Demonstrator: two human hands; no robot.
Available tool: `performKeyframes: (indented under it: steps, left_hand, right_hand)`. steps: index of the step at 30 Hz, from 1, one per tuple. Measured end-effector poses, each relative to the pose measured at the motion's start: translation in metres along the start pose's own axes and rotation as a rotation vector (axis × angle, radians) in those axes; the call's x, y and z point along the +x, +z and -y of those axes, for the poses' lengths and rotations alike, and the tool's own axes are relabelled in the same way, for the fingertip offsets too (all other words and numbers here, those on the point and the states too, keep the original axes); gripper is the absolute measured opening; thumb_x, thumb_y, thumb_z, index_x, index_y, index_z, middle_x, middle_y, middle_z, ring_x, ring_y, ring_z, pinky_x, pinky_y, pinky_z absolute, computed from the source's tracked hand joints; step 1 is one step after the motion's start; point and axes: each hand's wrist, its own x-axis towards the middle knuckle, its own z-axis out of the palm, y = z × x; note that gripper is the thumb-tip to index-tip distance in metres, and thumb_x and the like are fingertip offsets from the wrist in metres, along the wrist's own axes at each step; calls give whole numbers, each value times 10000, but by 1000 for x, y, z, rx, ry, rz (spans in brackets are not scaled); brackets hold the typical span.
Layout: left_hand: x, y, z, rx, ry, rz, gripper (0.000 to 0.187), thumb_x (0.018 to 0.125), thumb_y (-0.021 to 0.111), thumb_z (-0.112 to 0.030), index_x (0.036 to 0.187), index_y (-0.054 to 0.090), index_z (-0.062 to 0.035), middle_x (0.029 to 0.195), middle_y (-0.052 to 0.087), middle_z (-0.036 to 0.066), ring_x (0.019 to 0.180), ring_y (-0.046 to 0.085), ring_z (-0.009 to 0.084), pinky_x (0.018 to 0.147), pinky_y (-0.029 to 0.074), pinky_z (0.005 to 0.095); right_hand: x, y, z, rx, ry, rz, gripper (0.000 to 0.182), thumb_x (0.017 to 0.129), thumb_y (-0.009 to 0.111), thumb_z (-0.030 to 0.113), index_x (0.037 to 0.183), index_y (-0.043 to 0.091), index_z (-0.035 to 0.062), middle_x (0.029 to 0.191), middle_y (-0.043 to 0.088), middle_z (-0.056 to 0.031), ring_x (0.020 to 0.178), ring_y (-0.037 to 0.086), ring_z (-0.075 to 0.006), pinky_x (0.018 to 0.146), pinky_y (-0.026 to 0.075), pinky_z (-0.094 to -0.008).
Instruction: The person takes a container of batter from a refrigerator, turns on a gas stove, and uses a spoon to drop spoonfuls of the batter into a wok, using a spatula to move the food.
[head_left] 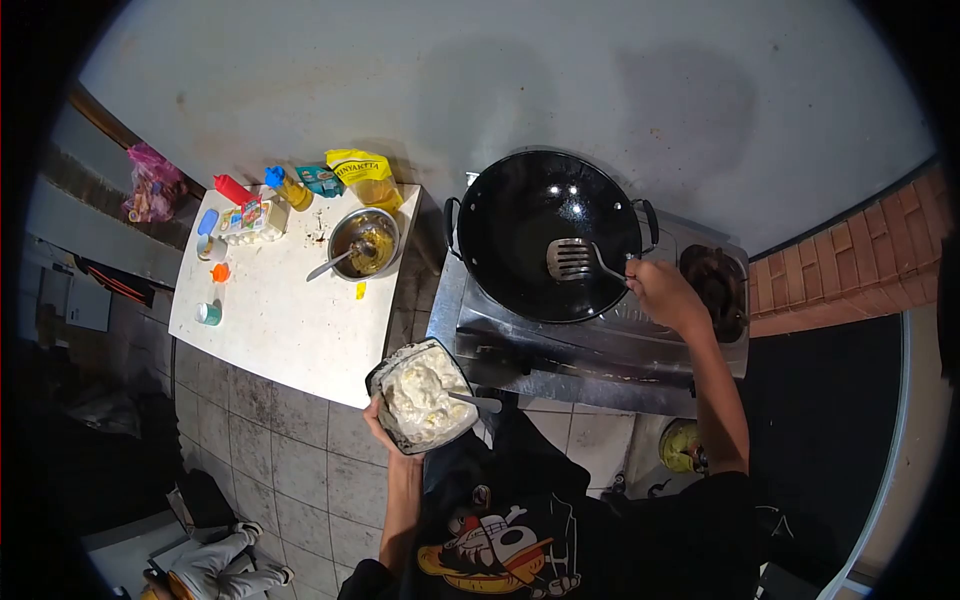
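My left hand (378, 420) holds a black rectangular tray (388, 368) from below, full of pale dough-like pieces, with a spoon (476, 402) resting in it. The tray hovers near the white table's front corner. My right hand (664, 292) grips the handle of a metal slotted spatula (570, 258), whose blade rests inside a black wok (545, 232). The wok sits on a steel two-burner gas stove (600, 345) and looks empty apart from shiny oil.
A white table (285, 310) at left carries a steel bowl (364, 243) with a spoon, a yellow oil pouch (366, 177), sauce bottles and small cups. The stove's right burner (716, 280) is bare. A tiled floor lies below; a pale wall is behind.
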Motion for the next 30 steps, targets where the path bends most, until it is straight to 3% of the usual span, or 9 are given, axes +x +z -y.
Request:
performKeyframes:
  steps: [3,5,6,8,9,11,17,30]
  left_hand:
    - [-3,0,0,12,-4,-13,641,848,377,-507,1299,428,-55,1290,487,132,1140,520,295,934,465,443]
    - [-2,-4,-1,13,-8,-10,641,848,379,-505,1299,427,-53,1289,487,132,1138,521,295,934,465,441]
    - [-2,-9,-1,12,-14,-32,645,846,382,-506,1300,426,-51,1287,488,134,1135,524,296,930,467,441]
    - [1,-18,0,11,-21,-54,648,843,386,-507,1301,425,-49,1285,489,136,1131,526,296,926,469,441]
    - [0,-20,-1,8,-27,-53,655,839,390,-511,1299,425,-47,1283,489,139,1127,528,296,920,471,440]
    - [2,-24,-4,7,-33,-51,661,835,395,-516,1298,426,-45,1281,489,141,1123,530,296,915,474,440]
    - [3,-24,-23,-14,-46,-29,682,816,413,-530,1292,432,-42,1267,496,144,1108,536,297,905,476,443]
    - [-6,-61,-89,77,-86,18,632,814,411,-503,1245,470,-46,1207,538,141,1077,553,285,891,482,425]
  right_hand:
    - [-1,-4,10,25,-2,15,119,857,510,75,823,545,-34,730,579,-262,760,580,-437,660,431,-491]
    - [-1,-12,22,65,80,154,157,857,511,79,767,549,-44,640,572,-236,600,609,-369,574,459,-448]
    - [-2,-15,28,64,79,156,157,857,511,79,767,549,-44,640,572,-236,600,609,-369,574,459,-448]
    - [-3,-19,38,137,153,247,185,857,492,65,719,548,-46,544,551,-180,436,576,-265,459,458,-390]
    - [-4,-17,38,136,154,247,185,857,492,65,719,548,-46,544,551,-180,436,576,-265,459,458,-390]
    - [-5,-14,38,144,91,254,192,860,462,50,714,551,-36,497,530,-128,367,536,-191,373,429,-330]
    - [-14,-14,54,232,129,297,175,866,464,64,767,572,-33,489,524,-80,371,537,-152,334,403,-279]
    - [-44,-13,142,239,222,219,163,898,497,100,968,583,-20,547,543,-70,381,496,-114,346,377,-274]
